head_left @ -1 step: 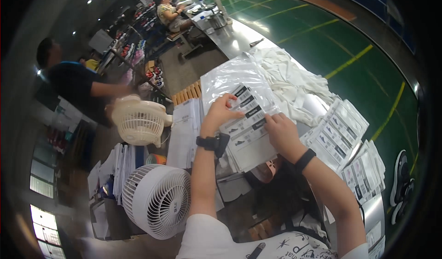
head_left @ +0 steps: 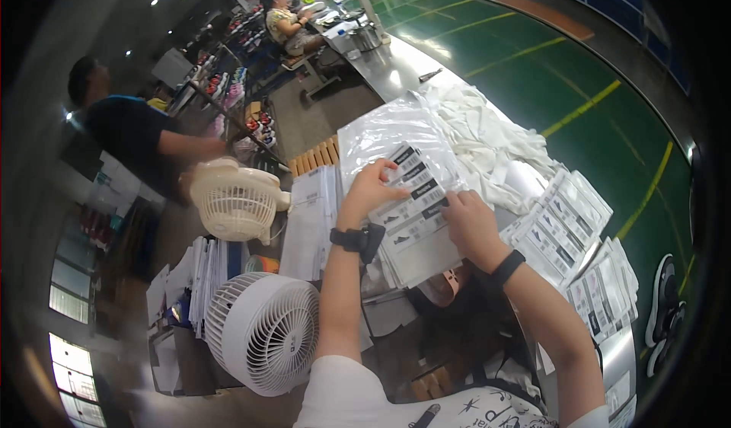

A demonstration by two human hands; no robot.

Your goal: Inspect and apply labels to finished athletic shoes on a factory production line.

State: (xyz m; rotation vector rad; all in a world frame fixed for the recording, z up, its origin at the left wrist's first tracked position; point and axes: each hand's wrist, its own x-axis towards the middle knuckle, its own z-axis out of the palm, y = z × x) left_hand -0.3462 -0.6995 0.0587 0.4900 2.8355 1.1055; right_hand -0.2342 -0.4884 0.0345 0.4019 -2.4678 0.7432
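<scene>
A stack of white label sheets (head_left: 415,239), printed with shoe pictures, barcodes and black bars, lies tilted in front of me. My left hand (head_left: 367,193) is closed on its left side, with the thumb laid across the labels. At the right edge, the bent fingers of my right hand (head_left: 472,216) pinch the top label sheet; the exact fingertip contact is partly hidden. Just beyond the stack lie clear plastic bags (head_left: 381,132), touching the upper sheets.
Crumpled white cloth or paper (head_left: 487,127) covers the steel table (head_left: 400,74) beyond. More label sheets (head_left: 552,234) lie at right, near dark shoes (head_left: 664,295). A white fan (head_left: 263,333) and a beige fan (head_left: 237,199) stand at left. One person stands far left; another sits at the far table.
The whole view has shifted slightly, moving the scene a little to the right. Both hands keep nearly the same hold on the label sheets.
</scene>
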